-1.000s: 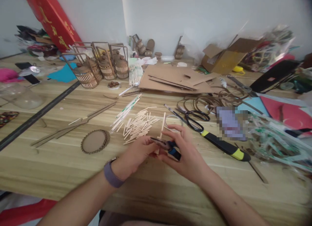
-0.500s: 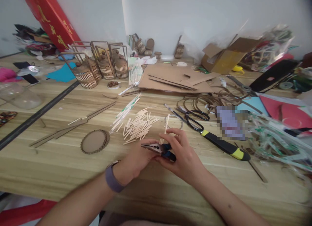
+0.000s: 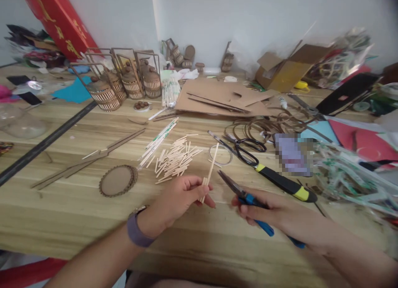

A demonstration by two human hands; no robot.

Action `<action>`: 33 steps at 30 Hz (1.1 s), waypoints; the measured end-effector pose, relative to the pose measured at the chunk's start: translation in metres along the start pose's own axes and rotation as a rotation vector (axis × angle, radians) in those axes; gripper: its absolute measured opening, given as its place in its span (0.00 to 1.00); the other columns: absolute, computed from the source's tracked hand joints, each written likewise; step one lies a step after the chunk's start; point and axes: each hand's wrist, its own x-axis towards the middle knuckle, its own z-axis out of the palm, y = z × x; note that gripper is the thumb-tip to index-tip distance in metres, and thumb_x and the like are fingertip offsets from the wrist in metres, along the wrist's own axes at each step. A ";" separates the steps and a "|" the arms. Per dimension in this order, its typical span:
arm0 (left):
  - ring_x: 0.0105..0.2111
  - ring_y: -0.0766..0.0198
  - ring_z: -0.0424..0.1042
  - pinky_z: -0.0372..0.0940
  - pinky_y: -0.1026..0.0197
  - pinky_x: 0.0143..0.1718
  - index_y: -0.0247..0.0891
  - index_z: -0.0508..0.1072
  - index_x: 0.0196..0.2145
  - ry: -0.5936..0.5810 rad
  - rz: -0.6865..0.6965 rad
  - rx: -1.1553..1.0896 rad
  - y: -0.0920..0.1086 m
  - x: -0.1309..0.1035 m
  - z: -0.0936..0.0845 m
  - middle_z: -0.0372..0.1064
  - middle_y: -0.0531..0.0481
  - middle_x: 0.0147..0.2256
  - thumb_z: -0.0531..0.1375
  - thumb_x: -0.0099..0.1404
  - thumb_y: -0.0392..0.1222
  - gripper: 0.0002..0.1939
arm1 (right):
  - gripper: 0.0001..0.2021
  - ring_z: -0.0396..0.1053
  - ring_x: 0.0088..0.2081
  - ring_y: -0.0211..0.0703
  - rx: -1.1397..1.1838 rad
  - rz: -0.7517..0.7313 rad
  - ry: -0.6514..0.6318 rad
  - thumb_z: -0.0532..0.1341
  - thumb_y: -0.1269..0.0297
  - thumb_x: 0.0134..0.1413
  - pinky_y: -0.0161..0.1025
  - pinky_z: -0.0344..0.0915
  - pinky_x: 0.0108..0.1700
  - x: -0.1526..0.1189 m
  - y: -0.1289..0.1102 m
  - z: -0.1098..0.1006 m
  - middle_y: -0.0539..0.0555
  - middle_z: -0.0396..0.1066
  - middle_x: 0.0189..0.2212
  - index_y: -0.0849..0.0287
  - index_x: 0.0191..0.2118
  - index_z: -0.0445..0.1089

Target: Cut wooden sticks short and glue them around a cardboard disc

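My left hand point(image 3: 186, 197) pinches a few pale wooden sticks point(image 3: 213, 163); one of them stands up well above the shorter ones. In my right hand point(image 3: 270, 207) is a pair of blue-handled pliers point(image 3: 241, 192), its jaws closed or nearly so and pointing up and left toward the long stick, not touching it. A loose pile of short cut sticks point(image 3: 177, 159) lies just beyond my left hand. Longer sticks in printed wrappers point(image 3: 159, 139) rest behind the pile. To the left lies a round cardboard disc with a scalloped edge point(image 3: 116, 181).
Black-handled scissors point(image 3: 245, 151) and a black and yellow-green cutter point(image 3: 282, 182) lie to the right, near a wire ring point(image 3: 220, 154). Small slatted baskets with handles point(image 3: 102, 95) stand at the back left. Cardboard sheets point(image 3: 217, 89) and an open box point(image 3: 286, 68) are further back.
My right hand has moved right, away from my left hand, and the pliers have turned to a firmer working hold. The sticks in my left hand now show clearly.
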 end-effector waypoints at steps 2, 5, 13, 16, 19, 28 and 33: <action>0.31 0.62 0.70 0.62 0.61 0.36 0.34 0.74 0.37 -0.028 -0.009 -0.004 -0.001 -0.001 0.001 0.77 0.48 0.28 0.61 0.60 0.56 0.20 | 0.15 0.65 0.34 0.40 0.059 0.040 -0.057 0.61 0.53 0.54 0.37 0.62 0.35 0.000 0.003 0.001 0.51 0.68 0.32 0.58 0.40 0.71; 0.31 0.62 0.71 0.61 0.61 0.35 0.34 0.74 0.37 -0.084 -0.007 -0.018 -0.004 -0.002 0.002 0.76 0.48 0.28 0.61 0.60 0.57 0.21 | 0.14 0.66 0.35 0.40 0.126 0.099 -0.112 0.62 0.56 0.50 0.37 0.63 0.36 0.002 0.001 0.006 0.51 0.68 0.32 0.58 0.40 0.71; 0.30 0.63 0.72 0.60 0.63 0.34 0.35 0.75 0.34 -0.187 0.044 -0.060 -0.010 0.000 0.005 0.75 0.49 0.28 0.61 0.62 0.57 0.20 | 0.12 0.68 0.35 0.42 0.106 0.062 -0.144 0.62 0.58 0.45 0.36 0.64 0.34 0.009 -0.026 0.016 0.52 0.71 0.33 0.56 0.37 0.73; 0.30 0.63 0.73 0.60 0.63 0.34 0.35 0.75 0.34 -0.204 0.036 -0.061 -0.011 -0.001 0.005 0.76 0.48 0.31 0.61 0.62 0.57 0.20 | 0.12 0.68 0.35 0.42 0.050 0.043 -0.135 0.61 0.59 0.44 0.35 0.64 0.33 0.010 -0.030 0.016 0.52 0.71 0.32 0.55 0.37 0.74; 0.31 0.63 0.74 0.61 0.63 0.35 0.35 0.75 0.34 -0.216 0.026 -0.063 -0.011 -0.001 0.004 0.76 0.48 0.32 0.61 0.62 0.58 0.20 | 0.12 0.67 0.34 0.42 0.023 0.035 -0.136 0.61 0.60 0.44 0.35 0.64 0.32 0.011 -0.032 0.016 0.51 0.71 0.32 0.55 0.36 0.74; 0.30 0.63 0.73 0.61 0.63 0.35 0.35 0.75 0.33 -0.222 0.018 -0.064 -0.010 -0.001 0.005 0.75 0.49 0.28 0.61 0.62 0.57 0.19 | 0.10 0.63 0.33 0.39 0.016 -0.055 -0.166 0.59 0.64 0.47 0.34 0.61 0.33 0.014 -0.030 0.018 0.49 0.67 0.30 0.55 0.36 0.74; 0.29 0.63 0.72 0.61 0.63 0.35 0.35 0.75 0.31 -0.206 0.019 -0.049 -0.012 -0.001 0.006 0.74 0.49 0.26 0.61 0.62 0.57 0.20 | 0.07 0.60 0.29 0.37 -0.058 -0.020 -0.137 0.59 0.67 0.44 0.34 0.59 0.30 0.018 -0.022 0.020 0.47 0.62 0.27 0.57 0.33 0.69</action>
